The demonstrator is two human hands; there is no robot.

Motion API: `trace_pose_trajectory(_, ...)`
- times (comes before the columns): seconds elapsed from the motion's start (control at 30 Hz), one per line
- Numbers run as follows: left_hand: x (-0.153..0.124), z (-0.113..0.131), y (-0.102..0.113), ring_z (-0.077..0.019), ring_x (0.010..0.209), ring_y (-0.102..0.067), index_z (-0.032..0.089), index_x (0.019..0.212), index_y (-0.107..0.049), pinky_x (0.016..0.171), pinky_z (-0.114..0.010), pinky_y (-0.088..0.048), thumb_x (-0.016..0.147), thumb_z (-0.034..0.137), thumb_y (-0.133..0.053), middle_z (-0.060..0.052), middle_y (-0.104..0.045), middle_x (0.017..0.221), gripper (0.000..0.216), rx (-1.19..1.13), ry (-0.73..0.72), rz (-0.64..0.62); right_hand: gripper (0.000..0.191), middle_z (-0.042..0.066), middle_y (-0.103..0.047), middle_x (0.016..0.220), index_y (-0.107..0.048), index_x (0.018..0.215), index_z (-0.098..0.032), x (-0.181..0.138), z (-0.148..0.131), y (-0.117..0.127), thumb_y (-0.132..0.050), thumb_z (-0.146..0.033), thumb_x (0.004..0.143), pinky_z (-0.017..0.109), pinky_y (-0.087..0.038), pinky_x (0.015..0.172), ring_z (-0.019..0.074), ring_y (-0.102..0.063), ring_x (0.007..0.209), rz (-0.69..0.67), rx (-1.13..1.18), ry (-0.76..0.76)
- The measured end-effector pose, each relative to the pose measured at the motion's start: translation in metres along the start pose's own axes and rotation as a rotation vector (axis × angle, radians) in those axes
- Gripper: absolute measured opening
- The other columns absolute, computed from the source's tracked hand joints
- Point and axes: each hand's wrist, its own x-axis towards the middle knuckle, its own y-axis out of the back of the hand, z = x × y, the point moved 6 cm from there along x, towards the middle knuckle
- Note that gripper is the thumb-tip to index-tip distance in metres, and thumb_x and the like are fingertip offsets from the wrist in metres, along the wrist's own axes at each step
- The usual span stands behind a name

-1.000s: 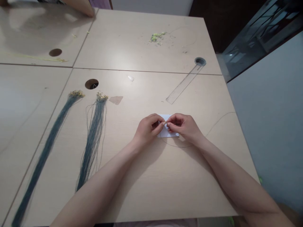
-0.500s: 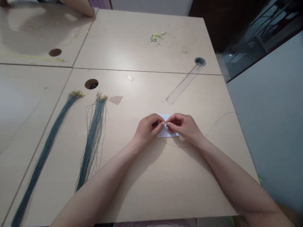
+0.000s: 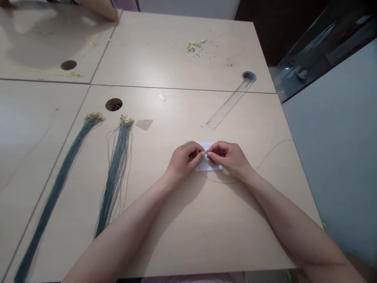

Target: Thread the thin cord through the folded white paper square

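Observation:
My left hand (image 3: 187, 158) and my right hand (image 3: 226, 156) meet fingertip to fingertip above a small white card (image 3: 209, 167). Both are closed in a pinch on a thin dark thread (image 3: 219, 182); the bit between the fingertips is too small to make out clearly. From below the left fingers the thread loops past the card's near edge, passes under the right wrist and comes out toward the table's right edge. To the left lie two long bundles of blue-green cords (image 3: 113, 181) (image 3: 63, 169) with gold-coloured clasps at their far ends.
A clear ruler (image 3: 228, 104) lies beyond my hands, its far end over a grey-rimmed hole (image 3: 249, 76). Yellow-green scraps (image 3: 194, 46) are scattered farther back. A plastic piece (image 3: 144, 124) lies beside the clasps, near an open hole (image 3: 113, 104). Another person's arm (image 3: 101, 8) rests at the far left.

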Motion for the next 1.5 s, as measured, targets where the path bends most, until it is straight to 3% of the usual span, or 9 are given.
trace_pose_trajectory(1.5, 0.0007, 0.0002, 0.0, -0.0083, 0.061, -0.048, 0.016, 0.076, -0.059, 0.055, -0.021, -0.036, 0.079, 0.02, -0.049, -0.001, -0.058, 0.072, 0.012, 0.03, -0.03, 0.004, 0.008, 0.001, -0.06, 0.063, -0.06, 0.073, -0.017, -0.0009, -0.0007, -0.001, -0.058, -0.024, 0.072, 0.025, -0.047, 0.054, 0.0115, -0.056, 0.056, 0.03, -0.017, 0.011)
